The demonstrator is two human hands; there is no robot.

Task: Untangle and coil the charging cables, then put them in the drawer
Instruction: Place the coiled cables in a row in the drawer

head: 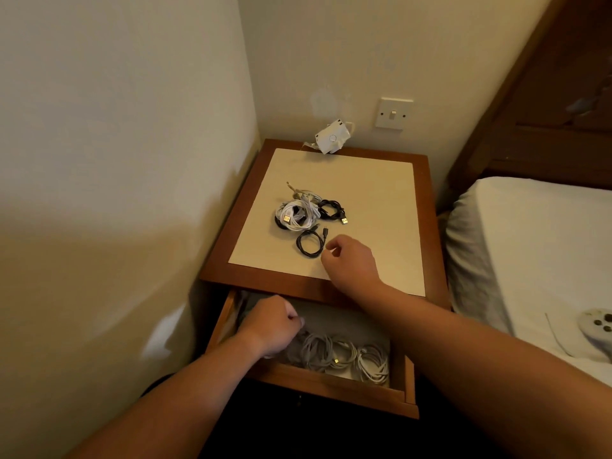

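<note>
A small coiled black cable (309,244) lies on the nightstand top (374,200). Behind it sit a heap of white cables (296,213) and another black cable (331,209) with a USB plug. My right hand (351,261) rests on the top just right of the small black coil, fingers loosely curled and holding nothing. The drawer (331,389) below stands pulled out, with several coiled pale cables (344,357) inside. My left hand (271,326) is down in the drawer's left part with curled fingers, over a grey cable (296,346). Its grip is hidden.
A white plug adapter (331,137) leans at the back of the nightstand under a wall switch (394,113). A wall (116,193) stands close on the left. The bed (530,243) is on the right, with a pale controller (596,323) on it.
</note>
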